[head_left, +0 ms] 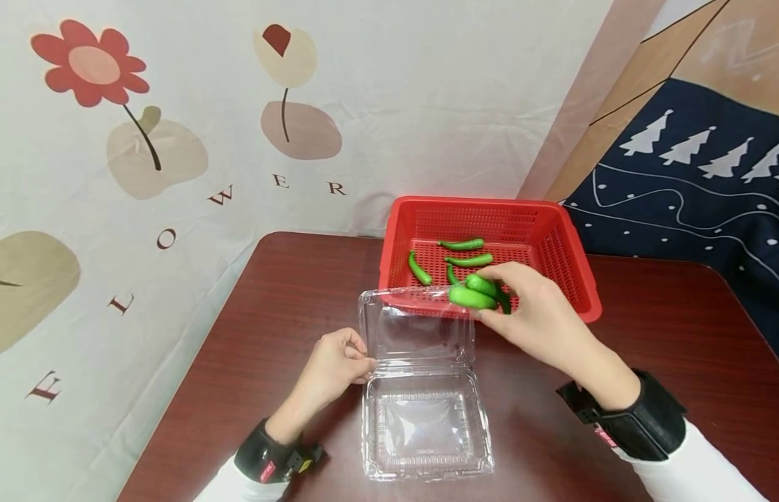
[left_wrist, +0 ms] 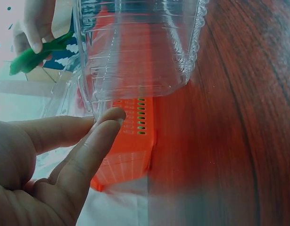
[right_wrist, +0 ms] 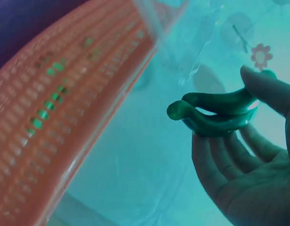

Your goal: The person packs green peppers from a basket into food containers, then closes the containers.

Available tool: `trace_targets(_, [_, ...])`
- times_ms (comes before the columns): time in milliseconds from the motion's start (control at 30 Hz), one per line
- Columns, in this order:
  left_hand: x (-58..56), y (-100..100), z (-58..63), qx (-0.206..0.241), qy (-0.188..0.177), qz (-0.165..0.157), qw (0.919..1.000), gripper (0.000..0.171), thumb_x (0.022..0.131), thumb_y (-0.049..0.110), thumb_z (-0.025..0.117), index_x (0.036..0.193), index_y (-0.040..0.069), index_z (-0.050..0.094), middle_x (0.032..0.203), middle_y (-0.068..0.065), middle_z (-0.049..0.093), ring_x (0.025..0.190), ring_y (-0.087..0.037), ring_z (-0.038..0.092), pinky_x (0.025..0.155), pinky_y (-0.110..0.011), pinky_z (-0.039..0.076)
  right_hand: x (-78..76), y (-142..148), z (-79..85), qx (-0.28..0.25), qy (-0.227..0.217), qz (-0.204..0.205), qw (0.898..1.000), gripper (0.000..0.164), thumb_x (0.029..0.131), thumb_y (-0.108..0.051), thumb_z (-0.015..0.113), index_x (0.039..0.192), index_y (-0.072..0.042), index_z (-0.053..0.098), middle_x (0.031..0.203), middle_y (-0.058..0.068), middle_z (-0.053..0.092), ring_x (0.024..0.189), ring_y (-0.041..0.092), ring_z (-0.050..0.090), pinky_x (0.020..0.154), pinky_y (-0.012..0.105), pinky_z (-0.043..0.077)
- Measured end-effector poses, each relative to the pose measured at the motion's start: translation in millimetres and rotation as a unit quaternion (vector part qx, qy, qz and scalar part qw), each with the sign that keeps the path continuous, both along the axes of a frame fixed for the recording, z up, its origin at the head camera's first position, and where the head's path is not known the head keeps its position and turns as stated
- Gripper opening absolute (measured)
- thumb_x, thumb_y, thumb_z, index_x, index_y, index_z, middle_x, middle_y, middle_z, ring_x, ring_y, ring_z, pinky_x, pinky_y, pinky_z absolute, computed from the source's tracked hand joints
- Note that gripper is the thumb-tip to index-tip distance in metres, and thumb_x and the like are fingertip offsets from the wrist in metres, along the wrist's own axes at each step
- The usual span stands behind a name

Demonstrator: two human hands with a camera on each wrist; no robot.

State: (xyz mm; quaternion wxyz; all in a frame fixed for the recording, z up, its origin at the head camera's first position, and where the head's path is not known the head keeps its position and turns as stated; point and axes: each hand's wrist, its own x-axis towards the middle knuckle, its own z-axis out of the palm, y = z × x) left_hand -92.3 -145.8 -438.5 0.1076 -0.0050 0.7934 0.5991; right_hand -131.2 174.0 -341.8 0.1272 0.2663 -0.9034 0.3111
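Between thumb and fingers, my right hand (head_left: 540,317) holds a small bunch of green chili peppers (head_left: 472,298) above the front rim of the red basket (head_left: 582,279). In the right wrist view the held peppers (right_wrist: 220,115) lie side by side, curved. My left hand (head_left: 337,364) pinches the edge of a clear plastic clamshell box (head_left: 427,464) near its hinge. The box stands open on the table, its lid (head_left: 414,335) raised toward the basket. Nothing lies in its tray. In the left wrist view, thumb and fingertips (left_wrist: 111,115) meet at the box's edge.
Several loose green peppers (head_left: 467,261) lie inside the basket, which stands at the back of the dark wooden table (head_left: 263,307). Behind the table hangs a pale cloth (head_left: 389,90) printed with flowers, and a navy cloth (head_left: 690,174) with white trees is at right.
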Motion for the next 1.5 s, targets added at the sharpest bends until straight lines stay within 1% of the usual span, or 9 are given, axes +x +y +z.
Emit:
trace_targets(133, [-0.3, 0.5, 0.5, -0.002, -0.003, 0.003, 1.0000, 0.021, 0.082, -0.012, 0.075, 0.087, -0.002, 0.057, 0.077, -0.015, 0.075, 0.064, -0.017, 0.071, 0.063, -0.038, 0.066, 13.1, -9.0, -9.2, 0.005, 0.010, 0.041, 0.999, 0.055, 0.072, -0.006, 0.095, 0.122, -0.010, 0.070, 0.115, 0.001, 0.069, 0.103, 0.015, 0.061, 0.081, 0.039, 0.060])
trace_targets(300, [-0.3, 0.8, 1.8, -0.012, -0.002, 0.010, 0.9999, 0.019, 0.081, -0.012, 0.072, 0.086, -0.001, 0.057, 0.075, -0.013, 0.075, 0.063, -0.016, 0.070, 0.062, -0.037, 0.066, 27.8, -23.2, -24.3, 0.030, 0.018, 0.084, 0.996, 0.048, 0.075, -0.007, 0.091, 0.118, -0.014, 0.071, 0.111, -0.006, 0.066, 0.101, 0.010, 0.058, 0.079, 0.031, 0.057])
trace_targets(500, [0.1, 1.4, 2.6, -0.021, 0.003, 0.012, 0.9997, 0.018, 0.078, -0.012, 0.069, 0.086, -0.001, 0.057, 0.072, -0.010, 0.074, 0.062, -0.016, 0.070, 0.062, -0.040, 0.066, 43.9, -40.3, -47.3, 0.070, 0.012, 0.122, 0.990, 0.046, 0.075, -0.012, 0.091, 0.116, -0.015, 0.070, 0.112, -0.007, 0.064, 0.102, 0.008, 0.058, 0.084, 0.032, 0.059])
trace_targets(633, [0.1, 1.9, 2.9, -0.018, -0.002, 0.015, 0.9997, 0.018, 0.077, -0.012, 0.068, 0.087, -0.001, 0.057, 0.071, -0.010, 0.073, 0.062, -0.016, 0.071, 0.062, -0.038, 0.066, 50.9, -48.9, -63.9, 0.090, 0.013, 0.146, 0.985, 0.044, 0.076, -0.013, 0.090, 0.115, -0.014, 0.071, 0.111, -0.007, 0.064, 0.098, 0.007, 0.058, 0.080, 0.029, 0.060])
trace_targets(800, [-0.1, 2.5, 3.0, -0.010, -0.008, 0.017, 0.9998, 0.017, 0.078, -0.012, 0.066, 0.087, -0.002, 0.058, 0.073, -0.011, 0.074, 0.063, -0.016, 0.071, 0.062, -0.037, 0.066, 56.8, -55.7, -79.2, 0.121, 0.050, 0.172, 0.976, 0.042, 0.077, -0.014, 0.090, 0.114, -0.008, 0.072, 0.109, -0.002, 0.065, 0.098, 0.011, 0.062, 0.079, 0.028, 0.061])
trace_targets(1067, [-0.3, 2.0, 2.5, -0.014, -0.004, 0.018, 0.9997, 0.017, 0.078, -0.012, 0.068, 0.087, -0.001, 0.058, 0.072, -0.010, 0.074, 0.063, -0.017, 0.071, 0.063, -0.041, 0.066, 62.4, -66.1, -96.6, 0.162, 0.110, 0.177, 0.965, 0.039, 0.075, -0.016, 0.089, 0.110, -0.011, 0.072, 0.103, -0.002, 0.067, 0.093, 0.014, 0.065, 0.072, 0.029, 0.062])
trace_targets(1233, [-0.3, 1.9, 2.3, -0.026, 0.003, 0.016, 0.9995, 0.017, 0.077, -0.011, 0.068, 0.085, 0.000, 0.058, 0.070, -0.008, 0.073, 0.061, -0.015, 0.069, 0.058, -0.034, 0.065, 65.0, -71.5, -107.4, 0.174, 0.147, 0.172, 0.958, 0.037, 0.073, -0.017, 0.088, 0.105, -0.010, 0.072, 0.098, -0.002, 0.067, 0.087, 0.015, 0.066, 0.068, 0.029, 0.061])
trace_targets(1400, [0.2, 2.0, 2.6, -0.028, 0.007, 0.018, 0.9994, 0.018, 0.076, -0.010, 0.069, 0.084, 0.000, 0.058, 0.069, -0.007, 0.073, 0.061, -0.015, 0.069, 0.057, -0.032, 0.064, 67.5, -76.9, -115.6, 0.194, 0.205, 0.167, 0.945, 0.026, 0.078, -0.015, 0.085, 0.099, -0.007, 0.073, 0.092, 0.000, 0.069, 0.077, 0.014, 0.065, 0.061, 0.027, 0.060])
trace_targets(1500, [-0.2, 1.9, 2.5, -0.028, 0.005, 0.020, 0.9994, 0.017, 0.077, -0.011, 0.069, 0.084, 0.001, 0.058, 0.070, -0.007, 0.073, 0.061, -0.015, 0.069, 0.058, -0.032, 0.064, 69.4, -79.0, -118.5, 0.207, 0.225, 0.164, 0.938, 0.022, 0.080, -0.015, 0.084, 0.097, -0.006, 0.074, 0.089, 0.000, 0.070, 0.074, 0.013, 0.064, 0.058, 0.024, 0.058])
